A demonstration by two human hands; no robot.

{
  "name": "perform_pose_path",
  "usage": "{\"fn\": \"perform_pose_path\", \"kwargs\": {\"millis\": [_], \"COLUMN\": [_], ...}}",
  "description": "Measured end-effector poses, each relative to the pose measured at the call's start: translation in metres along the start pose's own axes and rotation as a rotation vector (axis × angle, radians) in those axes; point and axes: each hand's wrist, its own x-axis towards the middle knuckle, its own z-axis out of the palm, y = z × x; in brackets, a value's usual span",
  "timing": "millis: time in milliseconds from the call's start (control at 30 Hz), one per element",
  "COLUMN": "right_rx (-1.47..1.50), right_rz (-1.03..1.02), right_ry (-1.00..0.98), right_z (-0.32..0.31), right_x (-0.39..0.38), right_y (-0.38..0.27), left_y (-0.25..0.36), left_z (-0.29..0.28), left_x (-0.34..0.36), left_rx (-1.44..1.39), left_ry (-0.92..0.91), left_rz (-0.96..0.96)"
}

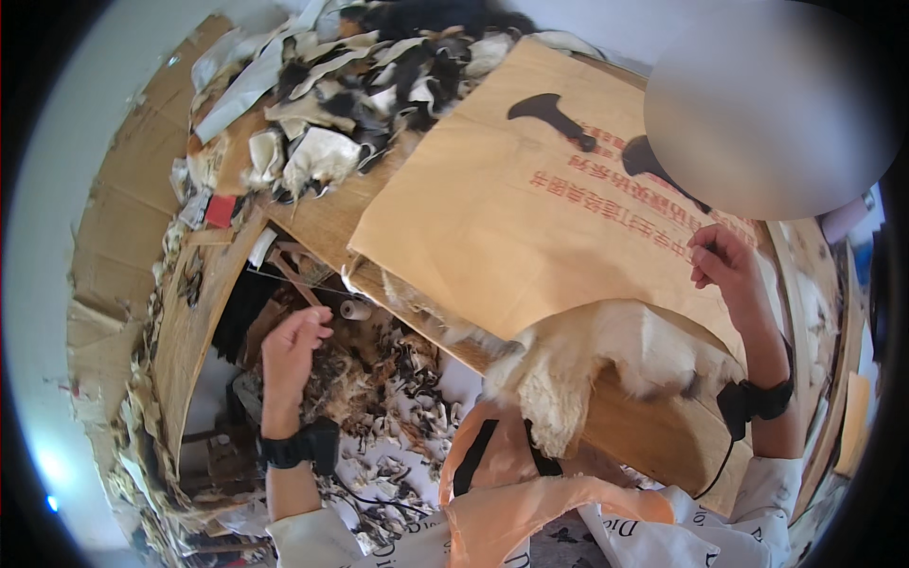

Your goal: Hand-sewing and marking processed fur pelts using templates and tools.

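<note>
My left hand [295, 348] is raised over the gap at the table's left, thumb and fingers pinched together. Whatever they hold, if anything, is too small to make out. On the right, my right hand [724, 257] hovers above the cardboard sheet [445, 208], its fingers also drawn together; I cannot see anything sure between them. A cream fur pelt [625, 346] lies nearest my right hand, draped over the cardboard's near edge, its shaggy end hanging toward me. Two dark, flared, blade-shaped tools [549, 118] rest on the far part of the cardboard.
Black, white and brown fur scraps [379, 90] are heaped at the back left. More scraps [398, 398] lie below, in the gap, near a small pale spool [355, 310]. A red piece [221, 210] sits at the left. A blurred round patch covers the upper right.
</note>
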Motion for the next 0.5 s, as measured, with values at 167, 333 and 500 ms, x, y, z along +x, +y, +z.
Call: {"fn": "perform_pose_path", "kwargs": {"millis": [167,333,500], "right_rx": [-0.083,-0.217,-0.358], "right_rz": [0.041,0.131,0.184], "right_ry": [-0.039,-0.002,0.098], "right_z": [0.030,0.037,0.047], "right_x": [0.029,0.051,0.049], "right_y": [0.012,0.049,0.057], "left_y": [-0.026,-0.004,0.031], "left_z": [0.031,0.067,0.099], "left_x": [-0.001,0.019,0.039], "left_rx": [-0.012,-0.007,-0.055], "left_ry": [-0.106,-0.331,-0.531], "left_rz": [0.012,0.042,0.223]}}
